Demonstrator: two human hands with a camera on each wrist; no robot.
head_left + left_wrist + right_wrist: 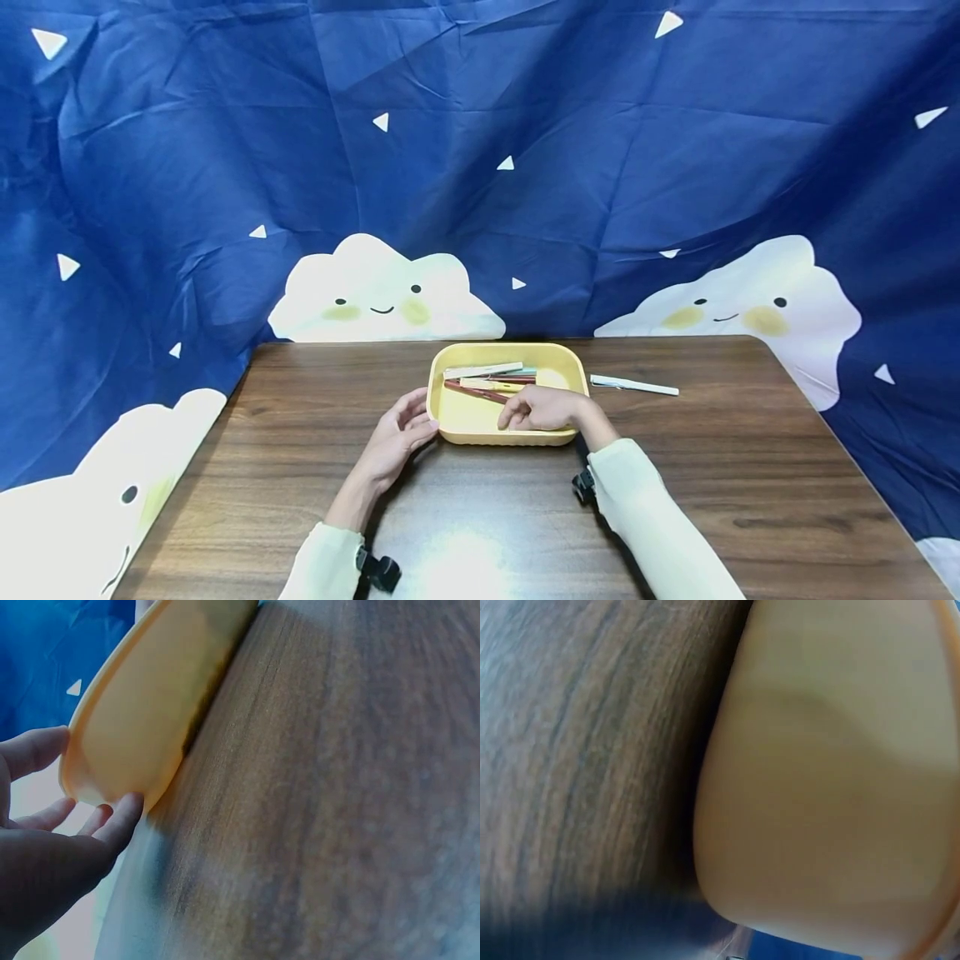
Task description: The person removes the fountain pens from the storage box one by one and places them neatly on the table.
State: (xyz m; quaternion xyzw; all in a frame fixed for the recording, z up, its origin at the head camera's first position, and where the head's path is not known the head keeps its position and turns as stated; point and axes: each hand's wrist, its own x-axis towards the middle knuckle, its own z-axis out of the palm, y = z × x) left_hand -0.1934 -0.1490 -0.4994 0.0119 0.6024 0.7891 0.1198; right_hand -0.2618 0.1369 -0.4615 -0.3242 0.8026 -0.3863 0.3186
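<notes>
A pale yellow plastic basket [465, 435] stands on the table, with several pens inside: a white pen [483, 370], a yellow pen [491, 385], dark red ones [474, 392] and a partly covered teal one. My left hand [397, 437] touches the basket's left front corner from outside, fingers nearly straight; in the left wrist view, fingertips [129, 804] rest against the wall. My right hand [543, 408] reaches over the front right rim into the basket, fingers bent downward. Whether they hold anything is hidden. The right wrist view shows mainly the basket's outer wall [825, 810].
A white capped pen [633, 384] lies on the wooden table [720, 467], right of the basket. Behind the table hangs a blue curtain [525, 75] with clouds and white triangles. Both wrists carry small black cameras.
</notes>
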